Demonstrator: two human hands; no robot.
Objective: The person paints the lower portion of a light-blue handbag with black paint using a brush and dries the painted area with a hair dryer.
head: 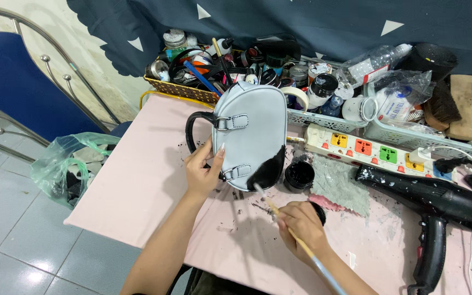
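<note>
My left hand [203,170] grips the side of a small light-blue handbag [249,128] with a black handle, holding it upright above the pink table [137,186]. A patch at the bag's lower right is painted black. My right hand [301,223] holds a thin paintbrush [293,236] whose tip touches the black patch. An open jar of black paint [299,175] sits just right of the bag, and its lid lies partly hidden behind my right hand.
A black hair dryer [432,205] lies at the right. Behind it sit a white power strip [375,147], white trays and a woven basket [184,90] full of jars and brushes. A green plastic bag [64,166] and blue chair [17,82] stand left of the table.
</note>
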